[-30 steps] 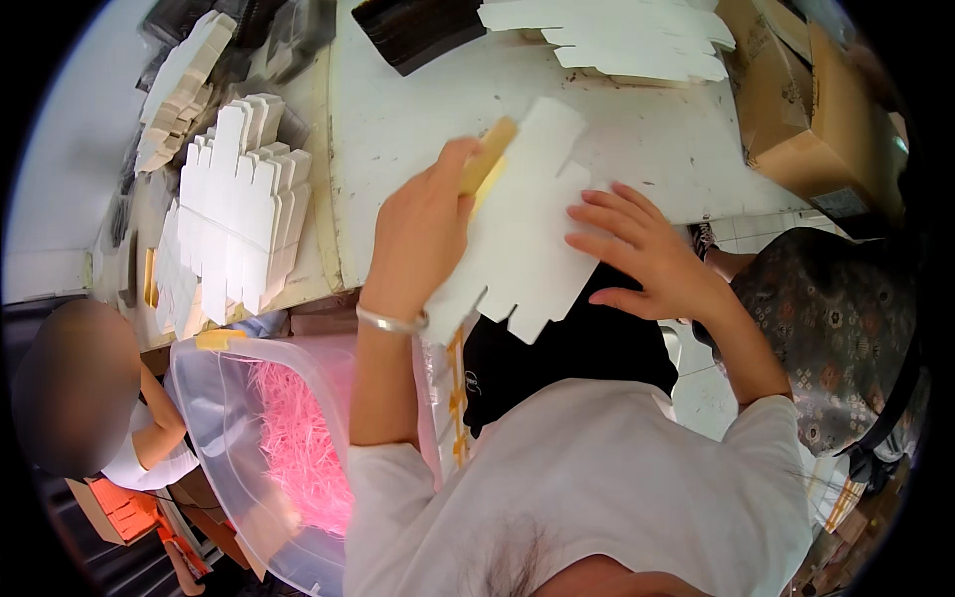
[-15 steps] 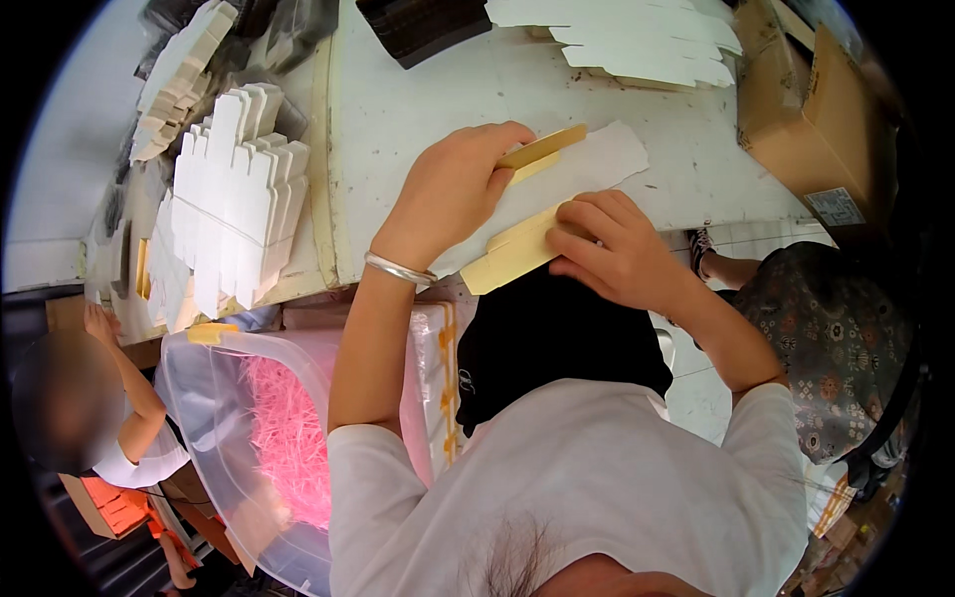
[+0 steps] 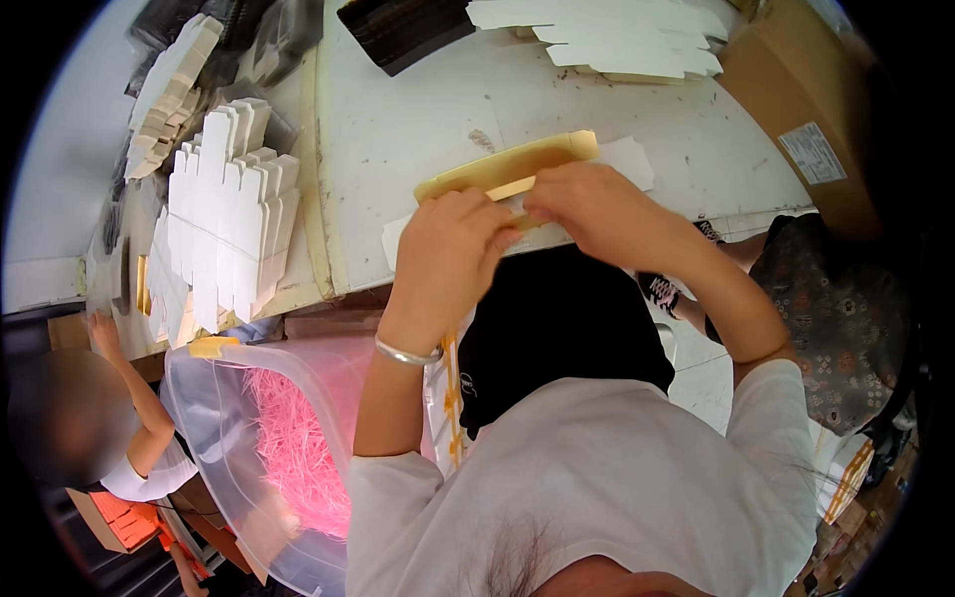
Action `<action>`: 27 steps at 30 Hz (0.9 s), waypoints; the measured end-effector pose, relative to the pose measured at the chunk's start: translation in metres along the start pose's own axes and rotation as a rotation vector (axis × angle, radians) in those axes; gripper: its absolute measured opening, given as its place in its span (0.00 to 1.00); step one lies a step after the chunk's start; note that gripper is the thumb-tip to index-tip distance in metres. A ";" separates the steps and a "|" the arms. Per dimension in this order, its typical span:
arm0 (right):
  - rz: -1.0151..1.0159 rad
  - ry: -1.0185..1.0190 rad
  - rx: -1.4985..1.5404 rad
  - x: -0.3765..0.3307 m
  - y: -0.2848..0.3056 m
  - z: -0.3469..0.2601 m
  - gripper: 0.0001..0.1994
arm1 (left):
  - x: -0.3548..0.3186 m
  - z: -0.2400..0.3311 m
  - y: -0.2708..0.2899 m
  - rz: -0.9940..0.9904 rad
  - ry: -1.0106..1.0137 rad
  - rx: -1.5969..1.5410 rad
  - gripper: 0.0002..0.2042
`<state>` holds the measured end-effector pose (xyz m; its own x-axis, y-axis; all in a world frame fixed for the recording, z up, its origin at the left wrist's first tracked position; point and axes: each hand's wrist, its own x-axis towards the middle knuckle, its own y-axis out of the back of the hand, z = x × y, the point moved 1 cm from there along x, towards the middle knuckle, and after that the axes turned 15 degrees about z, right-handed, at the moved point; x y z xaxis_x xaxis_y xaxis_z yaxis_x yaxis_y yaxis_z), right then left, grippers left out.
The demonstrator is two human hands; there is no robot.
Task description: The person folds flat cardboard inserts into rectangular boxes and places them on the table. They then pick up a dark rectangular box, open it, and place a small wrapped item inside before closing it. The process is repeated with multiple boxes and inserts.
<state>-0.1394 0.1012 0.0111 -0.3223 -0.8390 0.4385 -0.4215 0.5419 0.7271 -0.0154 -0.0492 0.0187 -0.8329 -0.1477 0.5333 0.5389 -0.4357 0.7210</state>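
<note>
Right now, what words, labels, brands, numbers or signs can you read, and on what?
White label on the brown carton: printed, but too small to read.
Small pale mark on the black clothing: too small to read.
Yellow-and-white card: no print that I can see.

Dressed in a plain white short-sleeved top (image 3: 607, 458) with a rounded neckline, crossed by loose strands of dark hair (image 3: 512, 549), and in black bottoms (image 3: 562, 323) bearing a small pale marking (image 3: 469, 386) (too small to make out). Wearing a smooth, silver-coloured bangle (image 3: 406, 355) on the wrist of the left hand (image 3: 448, 239).
</note>
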 end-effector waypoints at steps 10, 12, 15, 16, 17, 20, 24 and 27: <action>-0.024 0.108 -0.110 0.004 0.002 -0.013 0.08 | 0.031 -0.001 0.037 0.334 -0.177 0.233 0.18; -0.032 0.235 -0.151 0.002 0.003 -0.024 0.09 | 0.023 -0.024 0.032 0.151 -0.010 0.068 0.19; 0.059 0.359 -0.288 0.003 0.009 -0.036 0.09 | 0.009 -0.030 0.027 -0.044 0.282 -0.203 0.24; 0.072 0.345 -0.264 0.000 0.008 -0.034 0.08 | 0.005 -0.018 0.029 -0.017 0.364 -0.259 0.27; 0.085 0.330 -0.234 -0.004 0.005 -0.033 0.07 | -0.003 -0.013 0.024 0.033 0.338 -0.262 0.27; 0.051 0.334 -0.058 -0.017 -0.007 -0.028 0.07 | -0.015 0.006 0.016 0.082 0.314 -0.234 0.20; -0.043 0.209 0.272 -0.020 -0.002 -0.011 0.11 | -0.019 0.007 0.009 0.003 0.350 -0.252 0.15; -0.107 0.074 0.383 -0.011 0.006 0.005 0.11 | -0.015 0.004 0.010 -0.100 0.362 -0.446 0.13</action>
<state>-0.1424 0.1143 0.0085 -0.2030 -0.8855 0.4179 -0.7390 0.4185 0.5279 0.0033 -0.0479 0.0200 -0.9092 -0.3465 0.2309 0.4159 -0.7833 0.4621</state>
